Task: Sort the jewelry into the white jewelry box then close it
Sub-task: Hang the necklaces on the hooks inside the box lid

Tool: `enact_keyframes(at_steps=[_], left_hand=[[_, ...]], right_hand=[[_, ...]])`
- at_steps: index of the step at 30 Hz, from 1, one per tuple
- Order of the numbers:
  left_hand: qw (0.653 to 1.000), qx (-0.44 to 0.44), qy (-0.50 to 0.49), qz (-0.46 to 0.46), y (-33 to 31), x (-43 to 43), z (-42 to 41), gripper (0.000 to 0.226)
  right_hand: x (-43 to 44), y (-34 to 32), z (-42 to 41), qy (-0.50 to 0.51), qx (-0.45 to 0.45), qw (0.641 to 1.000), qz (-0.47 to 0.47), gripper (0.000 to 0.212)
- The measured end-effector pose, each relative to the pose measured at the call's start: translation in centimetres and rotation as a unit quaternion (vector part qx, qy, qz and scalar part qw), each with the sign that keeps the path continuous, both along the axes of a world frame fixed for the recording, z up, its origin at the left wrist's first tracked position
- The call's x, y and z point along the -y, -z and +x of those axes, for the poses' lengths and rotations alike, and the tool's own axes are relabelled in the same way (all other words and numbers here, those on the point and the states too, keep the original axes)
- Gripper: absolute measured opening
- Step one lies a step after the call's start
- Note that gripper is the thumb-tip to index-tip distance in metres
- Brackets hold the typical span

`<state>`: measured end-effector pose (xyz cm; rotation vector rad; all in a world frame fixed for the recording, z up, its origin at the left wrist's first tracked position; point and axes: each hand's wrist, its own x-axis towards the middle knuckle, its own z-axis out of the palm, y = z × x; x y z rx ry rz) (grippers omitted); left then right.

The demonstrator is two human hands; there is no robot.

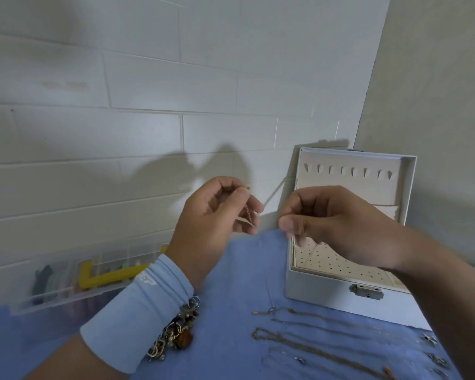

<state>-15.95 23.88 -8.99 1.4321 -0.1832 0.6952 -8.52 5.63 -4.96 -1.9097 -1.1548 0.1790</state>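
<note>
The left hand [214,215] and right hand [335,226] each pinch a thin necklace [248,212], held up over the blue table [225,270] beside the open white jewelry box [327,292].

Rear surface: white-painted block wall [148,78] with recessed mortar joints; shadows fall across its lower centre. It meets a plain beige wall panel [436,78] at a corner on the right.

Work surface: blue cloth covering [225,311], running up to the wall.

Left side, at the foot of the wall: clear plastic compartment organiser [66,281], blurred. Inside it are a yellow L-shaped piece [99,278] and dark green contents [43,272], which cannot be identified.
</note>
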Motion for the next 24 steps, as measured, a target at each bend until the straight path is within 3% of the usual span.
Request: enact_keyframes(at_steps=[2, 4, 10, 15, 19, 24], left_hand=[[0.992, -0.05, 0.073, -0.085, -0.5, -0.1, -0.1, 0.013], [0.987, -0.076, 0.101, -0.103, -0.7, -0.3, -0.1, 0.012], [0.988, -0.135, 0.078, 0.001, -0.7, -0.8, -0.2, 0.01], [0.971, -0.185, 0.083, 0.13, -0.8, -1.0, -0.7, 0.017], [0.963, -0.19, 0.097, 0.167, -1.1, -0.7, -1.1, 0.022], [0.963, -0.175, 0.112, 0.169, -0.9, -0.3, -1.0, 0.031]], right_hand=[[-0.2, 0.3, 0.1, 0.012, -0.032, 0.998, 0.056, 0.014], [-0.4, 0.5, 0.1, 0.034, -0.065, 0.992, 0.099, 0.022], [-0.9, 0.6, -0.3, 0.012, -0.111, 0.984, 0.136, 0.012], [-0.7, 0.5, -0.5, -0.008, -0.069, 0.988, 0.138, 0.01], [-1.0, 1.1, -0.3, -0.005, 0.012, 0.992, 0.127, 0.01], [-1.1, 1.9, 0.1, -0.058, -0.066, 0.982, 0.165, 0.012]])
